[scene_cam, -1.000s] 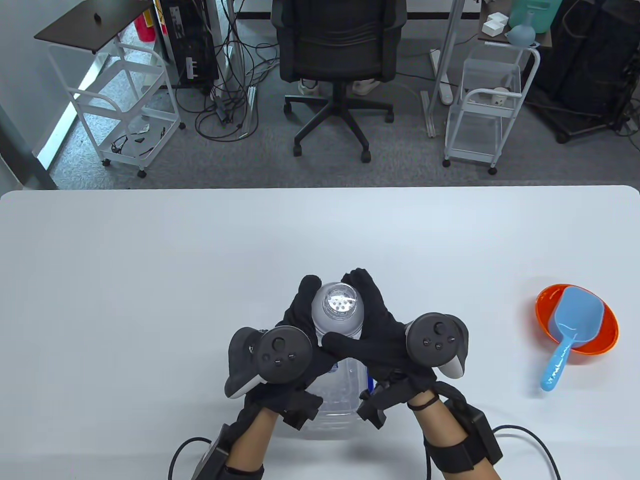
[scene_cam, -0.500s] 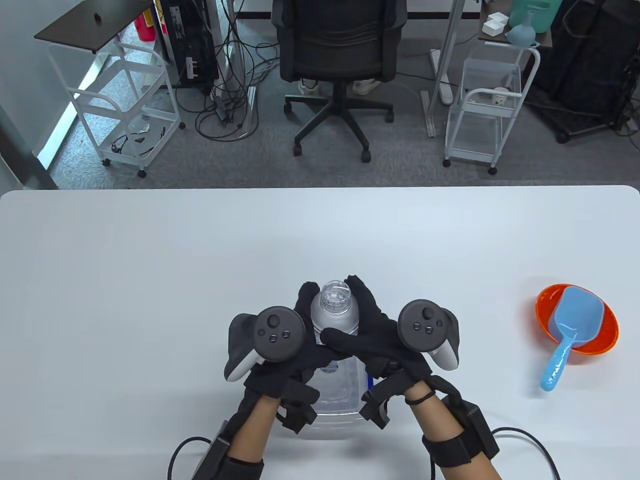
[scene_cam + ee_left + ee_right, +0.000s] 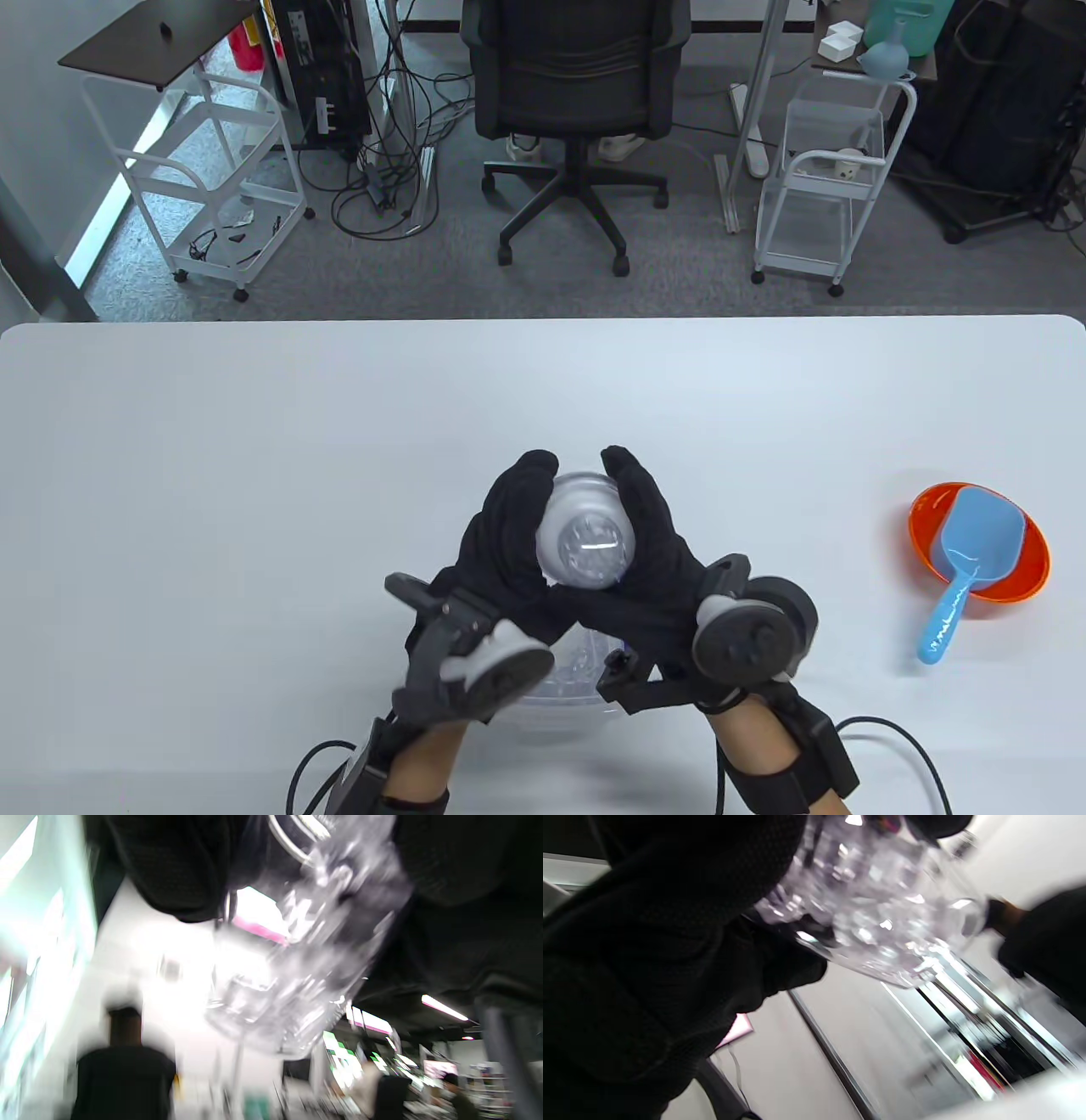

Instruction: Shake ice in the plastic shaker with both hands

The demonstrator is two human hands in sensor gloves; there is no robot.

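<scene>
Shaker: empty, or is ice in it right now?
Ice inside: clear chunks fill the shaker body in both wrist views, though blurred. Both hands hold it.

Bright even table view; wrist views motion-blurred, glary.

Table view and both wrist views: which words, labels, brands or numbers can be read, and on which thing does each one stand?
None can be read.
Blue scoop: pale marks along its handle, too small to read.
Shaker: no readable print; both hands cover its side, and both wrist views are blurred.
</scene>
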